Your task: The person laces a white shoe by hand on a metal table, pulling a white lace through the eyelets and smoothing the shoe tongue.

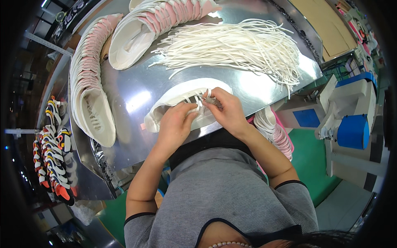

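A white shoe upper (pixel 175 94) lies on its side on the metal table right in front of me, toe pointing right. My left hand (pixel 175 124) is closed at the near edge of its opening, fingertips by the eyelets, gripping the upper. In my right hand (pixel 227 110) is a small thin tool with a brownish handle (pixel 213 101), its tip at the eyelet rows; the exact kind of tip is too small to make out. A white shoelace (pixel 199 100) runs through the eyelets between my hands, its far part hidden by my fingers.
A large bundle of loose white laces (pixel 240 47) spreads across the far table (pixel 136 89). Nested white-and-pink uppers (pixel 93 70) curve along the left, with another stack (pixel 159 20) behind. More uppers (pixel 275 132) sit low at the right, beside a blue-and-grey machine (pixel 351 128). Colourful shoe parts (pixel 53 157) hang left.
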A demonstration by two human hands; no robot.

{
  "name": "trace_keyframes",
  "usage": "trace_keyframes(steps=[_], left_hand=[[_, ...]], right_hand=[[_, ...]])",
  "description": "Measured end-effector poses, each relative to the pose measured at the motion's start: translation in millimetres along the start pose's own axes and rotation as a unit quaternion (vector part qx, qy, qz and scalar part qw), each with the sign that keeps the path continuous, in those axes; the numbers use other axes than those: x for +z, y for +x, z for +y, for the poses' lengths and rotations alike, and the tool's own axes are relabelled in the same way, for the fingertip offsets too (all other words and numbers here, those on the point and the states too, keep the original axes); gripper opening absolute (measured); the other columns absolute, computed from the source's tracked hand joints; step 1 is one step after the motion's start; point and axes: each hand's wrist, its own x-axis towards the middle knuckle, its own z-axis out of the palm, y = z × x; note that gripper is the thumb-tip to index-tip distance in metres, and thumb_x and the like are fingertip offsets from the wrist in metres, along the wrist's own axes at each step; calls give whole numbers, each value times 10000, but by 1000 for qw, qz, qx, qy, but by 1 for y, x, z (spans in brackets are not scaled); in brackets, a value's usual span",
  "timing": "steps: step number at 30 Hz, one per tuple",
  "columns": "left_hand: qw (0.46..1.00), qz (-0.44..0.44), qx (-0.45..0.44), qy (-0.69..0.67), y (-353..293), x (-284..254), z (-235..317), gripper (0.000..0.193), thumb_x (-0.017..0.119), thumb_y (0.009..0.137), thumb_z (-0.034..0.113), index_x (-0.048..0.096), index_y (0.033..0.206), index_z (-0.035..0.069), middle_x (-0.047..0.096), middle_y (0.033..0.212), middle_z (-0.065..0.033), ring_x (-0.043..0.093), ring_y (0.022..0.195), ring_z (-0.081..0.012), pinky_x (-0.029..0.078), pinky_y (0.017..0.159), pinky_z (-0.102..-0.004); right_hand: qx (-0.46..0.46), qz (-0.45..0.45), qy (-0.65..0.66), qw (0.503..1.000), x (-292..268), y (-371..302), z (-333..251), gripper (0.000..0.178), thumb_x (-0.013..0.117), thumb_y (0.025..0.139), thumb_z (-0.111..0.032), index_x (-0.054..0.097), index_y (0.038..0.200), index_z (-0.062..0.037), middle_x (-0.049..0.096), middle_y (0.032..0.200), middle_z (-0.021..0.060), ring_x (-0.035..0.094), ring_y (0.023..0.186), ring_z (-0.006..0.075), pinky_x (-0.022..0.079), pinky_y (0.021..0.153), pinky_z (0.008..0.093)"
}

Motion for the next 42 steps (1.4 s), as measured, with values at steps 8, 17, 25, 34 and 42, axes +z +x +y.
trace_keyframes(steps=[8, 17, 25, 34, 42], left_hand=[[999, -1, -39, -24, 5, 7, 1, 275, 752, 834, 270, 708, 968, 34, 701, 898, -150, 667, 835, -361, 508, 758, -426], [990, -82, -71, -91, 10, -3, 8, 272, 773, 817, 180, 689, 996, -7, 723, 936, -137, 696, 889, -237, 512, 794, -329], [994, -56, -67, -70, 10, 6, 5, 251, 773, 825, 184, 691, 970, -4, 724, 898, -134, 700, 837, -248, 512, 757, -334], [999, 9, 15, 29, 6, 14, 6, 230, 785, 813, 220, 692, 870, 18, 661, 787, -128, 652, 724, -307, 486, 651, -383], [998, 25, 37, 40, 5, 15, 6, 206, 801, 796, 203, 694, 833, 31, 637, 759, -109, 634, 698, -294, 471, 630, -380]], right_hand=[[-11, 21, -22, 999, 3, 4, 1, 212, 714, 848, -58, 652, 1050, -63, 658, 919, 102, 673, 732, 284, 520, 623, 348], [51, 13, 67, 996, -2, -9, 1, 231, 720, 872, -47, 626, 1083, -37, 683, 920, 129, 701, 760, 220, 539, 637, 303], [34, 2, 37, 999, -3, -10, 4, 249, 725, 871, -55, 616, 1094, -29, 684, 924, 124, 700, 770, 235, 543, 646, 312], [155, -17, 63, 986, -31, -56, -31, 269, 670, 951, -114, 543, 1166, -13, 699, 917, 166, 709, 820, 234, 539, 728, 316], [140, -38, 47, 988, -21, -57, -9, 161, 614, 974, -140, 560, 1036, -2, 694, 834, 160, 697, 760, 293, 519, 679, 357]])
